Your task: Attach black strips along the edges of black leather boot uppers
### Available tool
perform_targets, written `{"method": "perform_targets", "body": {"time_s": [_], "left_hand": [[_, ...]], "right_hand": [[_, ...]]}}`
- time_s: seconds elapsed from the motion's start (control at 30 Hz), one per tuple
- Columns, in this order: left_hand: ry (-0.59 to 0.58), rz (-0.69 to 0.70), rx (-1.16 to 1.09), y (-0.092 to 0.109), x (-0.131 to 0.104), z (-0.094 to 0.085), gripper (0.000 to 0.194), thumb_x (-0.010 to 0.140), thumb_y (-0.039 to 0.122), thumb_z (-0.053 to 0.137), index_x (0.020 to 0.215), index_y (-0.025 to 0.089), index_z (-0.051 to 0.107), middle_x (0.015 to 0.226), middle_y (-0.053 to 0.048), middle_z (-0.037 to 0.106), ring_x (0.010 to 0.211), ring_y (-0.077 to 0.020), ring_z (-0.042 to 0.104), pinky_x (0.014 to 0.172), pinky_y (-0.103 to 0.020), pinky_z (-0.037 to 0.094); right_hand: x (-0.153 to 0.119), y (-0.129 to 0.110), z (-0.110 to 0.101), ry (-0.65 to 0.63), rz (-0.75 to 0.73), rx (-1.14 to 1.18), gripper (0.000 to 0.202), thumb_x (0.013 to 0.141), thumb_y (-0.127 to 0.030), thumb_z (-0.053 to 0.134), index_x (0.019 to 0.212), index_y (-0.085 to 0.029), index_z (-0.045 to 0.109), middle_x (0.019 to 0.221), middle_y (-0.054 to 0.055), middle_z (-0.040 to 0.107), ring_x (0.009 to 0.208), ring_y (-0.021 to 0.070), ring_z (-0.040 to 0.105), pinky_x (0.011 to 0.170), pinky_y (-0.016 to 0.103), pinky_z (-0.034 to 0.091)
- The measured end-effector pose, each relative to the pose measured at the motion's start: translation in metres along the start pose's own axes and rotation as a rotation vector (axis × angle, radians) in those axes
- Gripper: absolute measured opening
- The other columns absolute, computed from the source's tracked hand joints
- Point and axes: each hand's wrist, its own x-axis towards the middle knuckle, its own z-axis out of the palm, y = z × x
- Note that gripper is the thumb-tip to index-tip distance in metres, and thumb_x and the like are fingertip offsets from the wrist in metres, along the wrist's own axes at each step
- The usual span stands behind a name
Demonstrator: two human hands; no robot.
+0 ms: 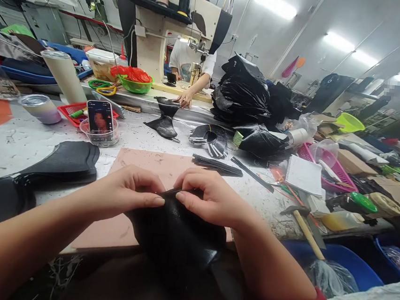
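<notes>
A black leather piece [174, 232] hangs over the near edge of the table, its upper edge pinched in both hands. My left hand [136, 188] grips it with thumb and fingers. Close beside it, my right hand [206, 195] pinches the same edge, thumb on the near face. Under and behind the hands lies a pinkish board [149, 161]. To the left is a stack of black shaped leather pieces [68, 158]. Thin black strips [216, 165] lie just beyond the board.
A co-worker's hand [185, 99] touches another black piece [164, 118] by a sewing machine [154, 37]. A phone [100, 119] stands in a clear tub. At right are a black stack [241, 90], a notebook [304, 174] and a hammer [307, 233] at the table's edge.
</notes>
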Motion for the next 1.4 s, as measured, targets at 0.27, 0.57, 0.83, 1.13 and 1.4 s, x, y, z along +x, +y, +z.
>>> {"method": "perform_targets", "body": {"time_s": [0.27, 0.57, 0.83, 1.13, 1.4], "left_hand": [[-0.095, 0.177, 0.318, 0.013, 0.002, -0.003, 0.022, 0.076, 0.033, 0.056, 0.089, 0.017, 0.065, 0.072, 0.001, 0.060, 0.067, -0.0125, 0.052, 0.060, -0.017, 0.041], [0.131, 0.232, 0.145, 0.009, 0.006, 0.006, 0.018, 0.072, 0.034, 0.063, 0.064, 0.018, 0.067, 0.055, 0.002, 0.058, 0.053, -0.0104, 0.049, 0.055, -0.018, 0.041], [0.080, 0.245, 0.252, 0.008, 0.004, 0.004, 0.020, 0.075, 0.034, 0.057, 0.081, 0.017, 0.066, 0.054, 0.004, 0.051, 0.052, -0.0092, 0.044, 0.048, -0.017, 0.035], [0.066, 0.170, 0.235, 0.011, 0.011, 0.002, 0.025, 0.075, 0.040, 0.056, 0.078, 0.015, 0.063, 0.059, 0.002, 0.052, 0.055, -0.0104, 0.046, 0.047, -0.018, 0.034], [0.074, 0.204, 0.252, 0.011, 0.012, 0.003, 0.023, 0.073, 0.033, 0.056, 0.087, 0.016, 0.065, 0.055, 0.004, 0.048, 0.050, -0.0089, 0.043, 0.044, -0.017, 0.032]], "right_hand": [[0.001, -0.008, 0.003, 0.002, -0.013, -0.078, 0.012, 0.078, -0.015, 0.055, 0.067, -0.016, 0.052, 0.079, 0.003, 0.061, 0.075, 0.0142, 0.055, 0.072, 0.026, 0.042], [-0.001, -0.003, 0.003, 0.192, -0.063, -0.027, 0.024, 0.076, -0.015, 0.051, 0.054, -0.017, 0.042, 0.078, 0.002, 0.057, 0.069, 0.0111, 0.051, 0.067, 0.023, 0.040], [0.000, -0.001, 0.004, 0.146, -0.027, -0.039, 0.023, 0.076, -0.016, 0.052, 0.055, -0.017, 0.042, 0.076, 0.002, 0.058, 0.068, 0.0111, 0.050, 0.064, 0.023, 0.039], [-0.009, -0.003, 0.003, 0.303, -0.075, -0.068, 0.012, 0.071, -0.017, 0.060, 0.064, -0.017, 0.050, 0.097, 0.006, 0.052, 0.070, 0.0117, 0.051, 0.059, 0.024, 0.042], [-0.008, -0.001, 0.007, 0.329, -0.161, -0.123, 0.014, 0.074, -0.013, 0.056, 0.066, -0.018, 0.047, 0.078, 0.002, 0.049, 0.070, 0.0125, 0.048, 0.062, 0.025, 0.042]]}}
